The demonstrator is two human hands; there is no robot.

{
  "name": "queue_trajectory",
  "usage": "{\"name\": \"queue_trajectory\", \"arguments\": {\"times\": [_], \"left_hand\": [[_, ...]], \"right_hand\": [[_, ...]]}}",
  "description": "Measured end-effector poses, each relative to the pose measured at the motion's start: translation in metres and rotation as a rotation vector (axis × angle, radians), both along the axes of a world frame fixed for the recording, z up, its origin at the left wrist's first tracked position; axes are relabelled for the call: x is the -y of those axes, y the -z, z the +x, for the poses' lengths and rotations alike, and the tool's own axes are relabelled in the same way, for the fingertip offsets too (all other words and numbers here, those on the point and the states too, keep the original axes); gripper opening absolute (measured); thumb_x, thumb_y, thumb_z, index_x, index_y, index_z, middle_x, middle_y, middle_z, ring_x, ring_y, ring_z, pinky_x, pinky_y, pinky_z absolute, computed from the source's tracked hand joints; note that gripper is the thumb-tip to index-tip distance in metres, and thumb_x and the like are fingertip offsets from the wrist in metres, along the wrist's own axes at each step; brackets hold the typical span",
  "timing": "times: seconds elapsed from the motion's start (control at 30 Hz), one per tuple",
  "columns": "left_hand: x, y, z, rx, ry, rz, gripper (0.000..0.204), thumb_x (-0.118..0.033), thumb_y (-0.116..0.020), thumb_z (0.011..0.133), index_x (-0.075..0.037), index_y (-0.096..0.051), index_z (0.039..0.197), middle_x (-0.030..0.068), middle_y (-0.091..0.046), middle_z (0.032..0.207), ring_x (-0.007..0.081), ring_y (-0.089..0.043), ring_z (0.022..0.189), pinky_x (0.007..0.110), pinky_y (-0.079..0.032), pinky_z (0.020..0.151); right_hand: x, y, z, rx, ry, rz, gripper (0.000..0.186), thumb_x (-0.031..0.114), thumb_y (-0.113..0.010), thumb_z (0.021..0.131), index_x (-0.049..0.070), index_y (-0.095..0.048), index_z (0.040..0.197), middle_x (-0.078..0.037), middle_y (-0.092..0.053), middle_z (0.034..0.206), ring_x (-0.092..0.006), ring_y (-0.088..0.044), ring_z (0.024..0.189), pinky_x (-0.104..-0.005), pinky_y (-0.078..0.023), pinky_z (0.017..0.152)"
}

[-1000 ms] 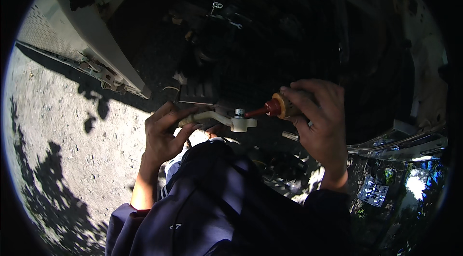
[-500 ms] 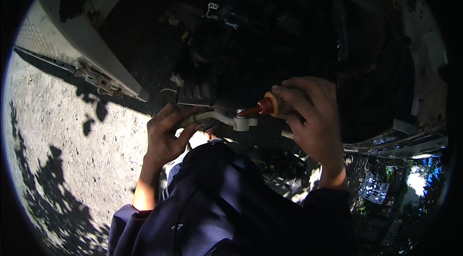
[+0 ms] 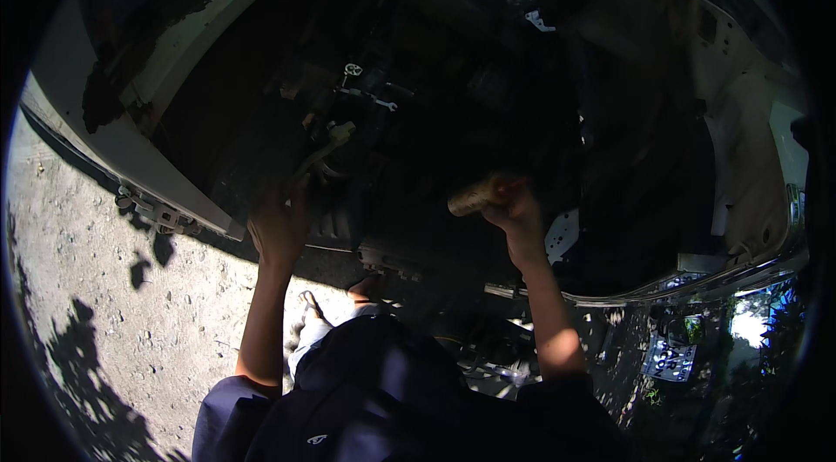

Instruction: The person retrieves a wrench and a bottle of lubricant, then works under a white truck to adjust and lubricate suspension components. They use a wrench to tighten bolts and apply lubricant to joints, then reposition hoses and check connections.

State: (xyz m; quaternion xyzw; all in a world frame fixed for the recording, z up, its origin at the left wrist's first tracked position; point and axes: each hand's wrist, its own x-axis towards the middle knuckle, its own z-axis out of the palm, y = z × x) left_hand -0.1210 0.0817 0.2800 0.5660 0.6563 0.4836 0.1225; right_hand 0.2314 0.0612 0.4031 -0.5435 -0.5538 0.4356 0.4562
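Observation:
My left hand (image 3: 277, 227) reaches up into the dark engine bay of a white vehicle (image 3: 113, 127) and touches a shadowed part near its front edge; whether it grips anything is hidden by shade. My right hand (image 3: 514, 208) is raised further in, shut on a short tool handle (image 3: 475, 195) that catches the light and points left. Pale hoses and a clip (image 3: 335, 138) lie just beyond my left hand. A spanner (image 3: 370, 96) rests deeper in the bay.
The white raised bonnet panel (image 3: 749, 70) curves along the right. Gravel ground (image 3: 96, 288) with leaf shadows spreads at the lower left. The front crossmember (image 3: 392, 257) runs below my hands. My dark blue top (image 3: 383, 401) fills the lower edge.
Both hands rose from the front edge deeper into the engine bay. My right hand still grips the tool, and the view tilted up toward the bay.

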Motion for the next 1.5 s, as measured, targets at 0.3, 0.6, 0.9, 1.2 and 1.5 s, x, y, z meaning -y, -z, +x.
{"name": "queue_trajectory", "arguments": {"times": [0.3,0.6,0.9,1.2,1.5], "left_hand": [[-0.123,0.018,0.059,-0.071,-0.256,-0.043,0.029,-0.037,-0.062,0.098,-0.008,-0.061,0.100,0.0159,-0.064,0.100,0.0402,-0.066,0.093,0.052,-0.051,0.071],[-0.151,0.035,0.091,-0.002,-0.463,-0.155,0.031,-0.032,-0.062,0.098,-0.006,-0.059,0.115,0.0185,-0.066,0.113,0.0405,-0.067,0.099,0.050,-0.051,0.080],[-0.158,0.038,0.100,0.068,-0.611,-0.116,0.027,-0.025,-0.063,0.102,0.001,-0.059,0.107,0.0150,-0.066,0.103,0.0278,-0.065,0.092,0.039,-0.051,0.076],[-0.160,0.038,0.104,0.036,-0.756,-0.145,0.029,-0.022,-0.064,0.102,0.006,-0.058,0.109,0.0148,-0.063,0.099,0.0215,-0.059,0.089,0.034,-0.049,0.080],[-0.159,0.044,0.101,0.034,-0.718,-0.073,0.026,-0.020,-0.064,0.102,0.005,-0.057,0.105,0.0105,-0.060,0.097,0.0161,-0.053,0.086,0.030,-0.046,0.078]], "right_hand": [[-0.114,0.057,0.065,-0.025,0.139,-0.050,0.035,0.006,-0.075,0.087,0.007,-0.061,0.120,0.002,-0.057,0.099,-0.0079,-0.056,0.088,-0.0246,-0.045,0.075],[-0.304,0.105,0.126,0.169,0.261,0.046,0.038,0.007,-0.077,0.088,0.004,-0.061,0.122,-0.005,-0.066,0.113,-0.0117,-0.063,0.095,-0.0286,-0.049,0.077],[-0.581,0.156,0.191,0.222,0.458,0.308,0.049,0.017,-0.084,0.081,0.002,-0.062,0.122,-0.011,-0.071,0.106,-0.0204,-0.070,0.095,-0.0359,-0.055,0.082],[-0.727,0.151,0.196,0.387,0.671,0.286,0.061,0.033,-0.092,0.069,0.009,-0.069,0.121,-0.010,-0.074,0.114,-0.0254,-0.071,0.106,-0.0381,-0.052,0.093],[-0.758,0.163,0.202,0.709,0.772,0.290,0.065,0.049,-0.090,0.066,0.010,-0.072,0.114,-0.013,-0.074,0.111,-0.0309,-0.071,0.105,-0.0420,-0.052,0.092]]}}
